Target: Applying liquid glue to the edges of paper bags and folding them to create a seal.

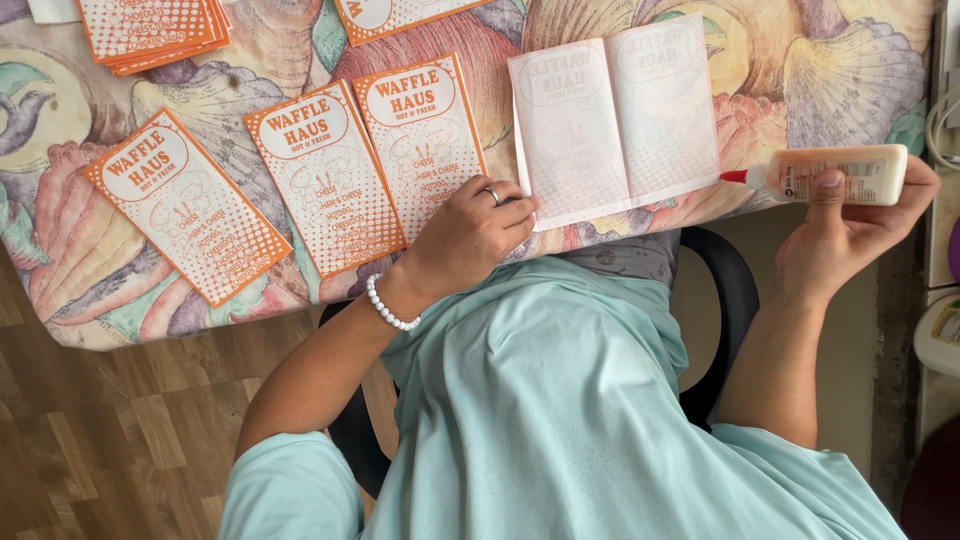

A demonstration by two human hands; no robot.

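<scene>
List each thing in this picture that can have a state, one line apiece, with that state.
Glue bottle: held sideways in the right hand, red tip at the sheet's right edge.
Sheet: printed side down, creased down the middle, pinned at its lower left corner by the left hand.
Three bags: flat, printed side up, in a row.
Stack: piled at the table's far left.

light: bright, even, soft | shadows: faint, under hands | glare: none | focus: sharp, no blur
</scene>
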